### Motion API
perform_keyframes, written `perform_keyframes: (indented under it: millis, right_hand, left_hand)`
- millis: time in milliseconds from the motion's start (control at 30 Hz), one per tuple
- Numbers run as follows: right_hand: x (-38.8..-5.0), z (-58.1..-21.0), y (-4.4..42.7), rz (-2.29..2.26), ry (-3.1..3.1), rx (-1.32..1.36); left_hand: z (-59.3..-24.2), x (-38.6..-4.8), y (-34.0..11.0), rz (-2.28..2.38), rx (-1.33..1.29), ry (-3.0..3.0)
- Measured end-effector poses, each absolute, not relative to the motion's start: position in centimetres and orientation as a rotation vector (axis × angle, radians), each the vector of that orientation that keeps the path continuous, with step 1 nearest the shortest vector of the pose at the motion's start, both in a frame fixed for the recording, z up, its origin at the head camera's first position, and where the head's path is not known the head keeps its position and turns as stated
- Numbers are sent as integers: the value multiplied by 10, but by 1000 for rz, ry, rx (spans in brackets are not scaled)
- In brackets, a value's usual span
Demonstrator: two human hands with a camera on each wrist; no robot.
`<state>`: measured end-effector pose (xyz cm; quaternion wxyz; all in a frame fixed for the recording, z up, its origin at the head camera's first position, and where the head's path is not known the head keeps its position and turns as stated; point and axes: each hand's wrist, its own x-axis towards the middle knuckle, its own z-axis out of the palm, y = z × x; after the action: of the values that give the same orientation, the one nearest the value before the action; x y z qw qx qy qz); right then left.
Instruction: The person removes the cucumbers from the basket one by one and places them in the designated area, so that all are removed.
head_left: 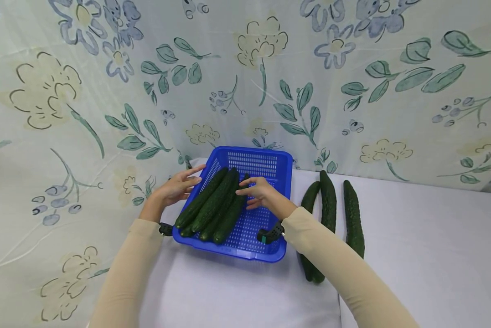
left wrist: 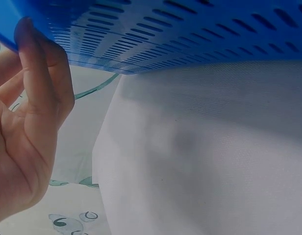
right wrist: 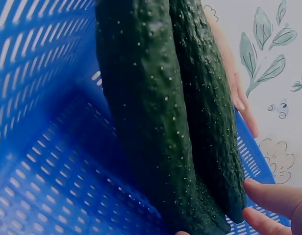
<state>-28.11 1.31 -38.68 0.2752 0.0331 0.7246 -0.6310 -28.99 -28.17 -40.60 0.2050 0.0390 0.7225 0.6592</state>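
Head view: a blue basket (head_left: 289, 177) stands on the white-covered desk (head_left: 426, 246); several cucumbers (head_left: 214, 200) lie side by side, partly stacked, along its left half.
Left grip (head_left: 177, 187): unclenched, outside the basket, fingers extended at its left rim; the cucumbers lie just across that rim.
Right grip (head_left: 264, 193): over the basket, bent fingers at the far part of the rightmost cucumber inside; whether it pinches this cucumber or only rests there, I cannot tell.
Basket room: blue slotted floor shows between the cucumbers and the right wall, partly under the right wrist.
Desk side: a leaning pair of cucumbers (head_left: 328, 200) lies just right of the basket; a third cucumber (head_left: 354, 218) lies near them, apart. The right sleeve (head_left: 335, 259) hides parts of all three.
Edges: floral cloth (head_left: 212, 68) hangs behind the far rim and at the left; white surface stretches in front of the basket and well to its right.
Left wrist view: fingertips touch the basket's rim; the desk's edge runs below, floral cloth past it.
Right wrist view: two cucumbers fill the middle, close together; two fingers meet the farther one's tapered end, another fingertip shows at the bottom edge. Slotted floor and wall open to the left.
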Motion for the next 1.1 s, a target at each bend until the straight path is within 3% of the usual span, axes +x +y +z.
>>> perform_keyframes:
  millis: [1100]
  right_hand:
    - [-280, -401, 3, -1615, 1816, 158]
  left_hand:
    - [-408, -290, -281, 1837, 102, 2017]
